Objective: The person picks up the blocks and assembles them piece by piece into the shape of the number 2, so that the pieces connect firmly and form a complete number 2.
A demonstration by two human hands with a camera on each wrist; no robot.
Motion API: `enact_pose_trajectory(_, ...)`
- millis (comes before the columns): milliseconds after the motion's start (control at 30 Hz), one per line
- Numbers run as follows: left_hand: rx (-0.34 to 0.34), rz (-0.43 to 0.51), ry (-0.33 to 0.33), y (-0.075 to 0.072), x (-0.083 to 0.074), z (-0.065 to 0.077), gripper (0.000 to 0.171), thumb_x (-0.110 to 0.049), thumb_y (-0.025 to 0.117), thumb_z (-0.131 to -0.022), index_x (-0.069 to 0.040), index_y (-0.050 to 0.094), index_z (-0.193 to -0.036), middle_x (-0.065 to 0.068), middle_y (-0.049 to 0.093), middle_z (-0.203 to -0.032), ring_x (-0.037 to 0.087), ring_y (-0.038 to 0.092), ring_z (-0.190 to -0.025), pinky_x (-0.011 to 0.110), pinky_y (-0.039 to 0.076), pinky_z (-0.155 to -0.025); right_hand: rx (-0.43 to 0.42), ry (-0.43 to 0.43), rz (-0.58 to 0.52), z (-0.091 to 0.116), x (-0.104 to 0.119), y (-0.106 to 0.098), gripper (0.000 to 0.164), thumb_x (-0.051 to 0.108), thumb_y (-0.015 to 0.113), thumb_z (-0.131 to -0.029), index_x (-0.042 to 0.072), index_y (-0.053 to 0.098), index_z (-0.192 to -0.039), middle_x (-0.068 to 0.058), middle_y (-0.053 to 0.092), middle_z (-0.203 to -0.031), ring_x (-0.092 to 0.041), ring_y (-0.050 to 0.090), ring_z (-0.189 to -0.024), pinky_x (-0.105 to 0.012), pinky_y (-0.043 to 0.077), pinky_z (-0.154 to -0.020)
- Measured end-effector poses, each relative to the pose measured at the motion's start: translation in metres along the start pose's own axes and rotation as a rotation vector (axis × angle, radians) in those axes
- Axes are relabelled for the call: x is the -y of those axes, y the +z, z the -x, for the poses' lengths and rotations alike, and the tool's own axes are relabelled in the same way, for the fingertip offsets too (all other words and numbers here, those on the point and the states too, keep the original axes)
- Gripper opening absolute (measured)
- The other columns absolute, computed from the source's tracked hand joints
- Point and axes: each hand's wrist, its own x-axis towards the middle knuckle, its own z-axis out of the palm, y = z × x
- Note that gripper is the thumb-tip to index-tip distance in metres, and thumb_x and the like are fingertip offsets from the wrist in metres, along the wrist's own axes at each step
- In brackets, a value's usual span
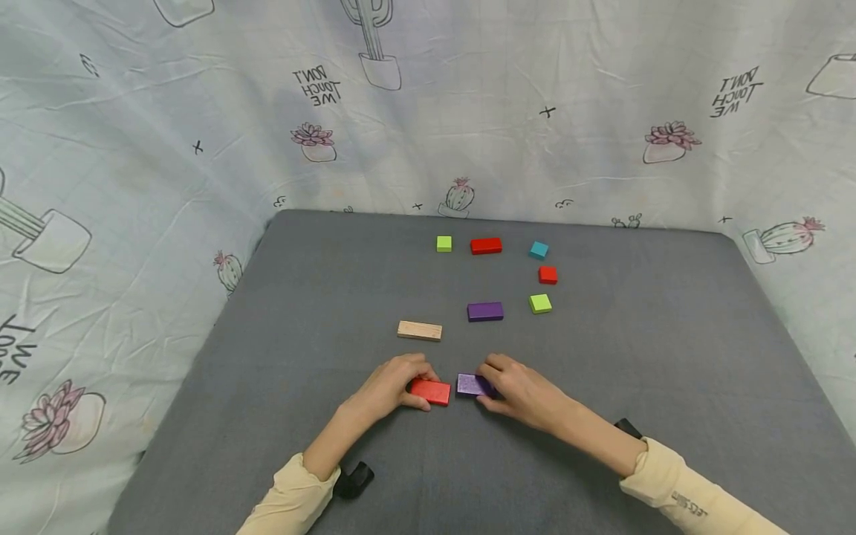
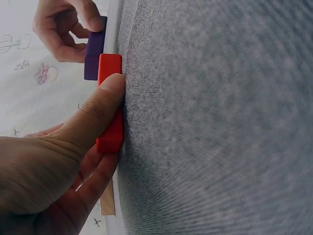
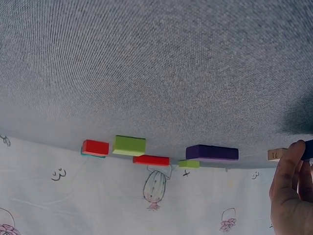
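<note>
Near the front middle of the table, my left hand point(image 1: 396, 383) pinches a red block point(image 1: 433, 392) between thumb and fingers; the left wrist view shows the thumb across the red block point(image 2: 110, 132). Just to its right, my right hand point(image 1: 524, 390) grips a purple block point(image 1: 471, 384) by its right part. A small gap separates the two held blocks in the head view. Beyond the hands lie a plain wooden block point(image 1: 419, 331) and a second purple block point(image 1: 484, 311). In the right wrist view, only part of the right hand point(image 3: 291, 196) shows at the edge.
Farther back sit a green block point(image 1: 444, 244), a long red block point(image 1: 486, 246), a teal block point(image 1: 538, 250), a small red block point(image 1: 548, 275) and another green block point(image 1: 540, 304). Grey cloth covers the table point(image 1: 301, 297). A printed curtain point(image 1: 501, 111) hangs behind it.
</note>
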Motion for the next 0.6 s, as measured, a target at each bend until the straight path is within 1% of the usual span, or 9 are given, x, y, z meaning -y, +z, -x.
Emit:
enact_pose_trajectory(267,-0.005,0.009,-0.002,0.0,0.002,0.001,0.035,-0.026,0.086,-0.064,-0.015,0.071,-0.094,-0.008,0.058,-0.085,0.007,0.048,-0.073,0.022,0.041,-0.064,0.032,0.006,-0.002,-0.001,-0.001,0.004,0.028,0.021,0.075,-0.083,0.001,0.065,-0.101,-0.003,0.058,-0.09,-0.01,0.054,-0.078,-0.027,0.052,-0.067)
enact_pose_trajectory(467,-0.009,0.011,-0.003,-0.001,0.004,0.003,0.035,-0.027,0.086,-0.064,-0.015,0.071,-0.093,-0.009,0.058,-0.085,0.006,0.048,-0.073,0.022,0.041,-0.064,0.023,-0.006,0.002,-0.002,-0.001,0.009,0.027,0.021,0.075,-0.083,0.002,0.066,-0.1,-0.003,0.058,-0.091,-0.01,0.054,-0.079,-0.027,0.052,-0.068)
enact_pose_trajectory(600,-0.006,0.017,0.006,0.0,0.005,0.003,0.034,-0.027,0.086,-0.065,-0.017,0.071,-0.093,-0.01,0.057,-0.084,0.006,0.048,-0.073,0.021,0.041,-0.064,0.016,0.001,0.001,-0.001,0.0,0.011,0.027,0.021,0.075,-0.083,0.002,0.066,-0.099,-0.003,0.057,-0.09,-0.01,0.053,-0.078,-0.026,0.051,-0.067)
